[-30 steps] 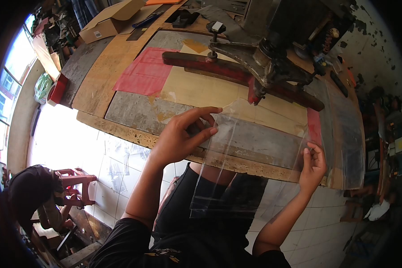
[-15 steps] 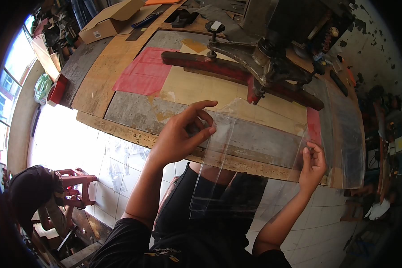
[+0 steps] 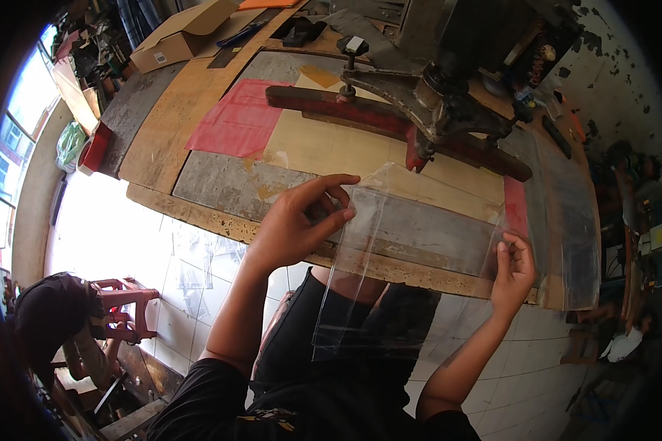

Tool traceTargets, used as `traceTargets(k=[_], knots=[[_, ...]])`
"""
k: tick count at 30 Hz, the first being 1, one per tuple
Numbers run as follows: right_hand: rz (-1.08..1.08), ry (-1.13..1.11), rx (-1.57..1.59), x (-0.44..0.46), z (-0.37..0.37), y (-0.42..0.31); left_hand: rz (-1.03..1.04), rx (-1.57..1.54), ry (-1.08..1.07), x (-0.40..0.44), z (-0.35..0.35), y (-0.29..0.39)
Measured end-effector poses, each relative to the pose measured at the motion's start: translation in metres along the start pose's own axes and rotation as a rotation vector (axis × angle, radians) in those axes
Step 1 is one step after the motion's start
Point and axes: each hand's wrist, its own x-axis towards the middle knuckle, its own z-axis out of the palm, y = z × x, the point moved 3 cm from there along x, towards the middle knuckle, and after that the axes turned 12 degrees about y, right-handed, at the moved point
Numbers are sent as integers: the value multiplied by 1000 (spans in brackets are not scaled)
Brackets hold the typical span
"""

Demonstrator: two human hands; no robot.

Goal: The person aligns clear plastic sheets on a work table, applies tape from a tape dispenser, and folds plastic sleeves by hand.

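Observation:
A clear plastic sheet with folded edges lies over the front edge of the workbench and hangs down before the person's lap. At its left edge is my left hand, index finger and thumb apart, the thumb tip by the plastic. My right hand pinches the sheet's right side between thumb and curled fingers. Beyond the sheet, a press with a red bar stands over a yellowish sheet with a pink-red piece at its left end.
More clear plastic hangs over the bench's right end. A cardboard box and blue scissors lie at the back left. Another person sits low at the left by a red stool. Plastic scraps lie on the floor.
My left index finger lifted away from the sheet and has come down again near its edge. My right hand and the sheet have hardly moved.

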Motion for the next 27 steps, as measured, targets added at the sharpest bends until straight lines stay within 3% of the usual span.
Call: traceTargets(k=[27], knots=[[-8, 10, -7, -1, 0, -1, -58, 18, -4, 0, -1, 0]])
